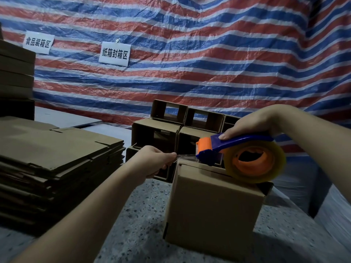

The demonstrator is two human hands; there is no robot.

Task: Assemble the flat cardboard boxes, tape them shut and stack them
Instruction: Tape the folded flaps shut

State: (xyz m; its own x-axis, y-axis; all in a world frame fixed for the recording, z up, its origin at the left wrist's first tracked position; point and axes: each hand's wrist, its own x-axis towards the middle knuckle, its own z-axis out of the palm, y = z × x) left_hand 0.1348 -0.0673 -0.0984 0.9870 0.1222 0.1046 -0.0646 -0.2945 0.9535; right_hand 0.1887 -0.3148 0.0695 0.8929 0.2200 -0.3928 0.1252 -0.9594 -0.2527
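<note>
There the right hand (252,123) gripped the tape dispenser (241,156) above the box (212,205); the left hand (153,160) pinched the tape end (185,157) beside it.

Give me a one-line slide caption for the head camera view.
Left hand pulls clear tape from a blue-and-orange dispenser held by the right hand over a cardboard box.

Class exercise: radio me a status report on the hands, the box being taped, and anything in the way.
Right hand grips tape dispenser; left hand pinches the tape end. Box folded up, dispenser resting on top, tape not yet laid. Nothing in the way.
</note>
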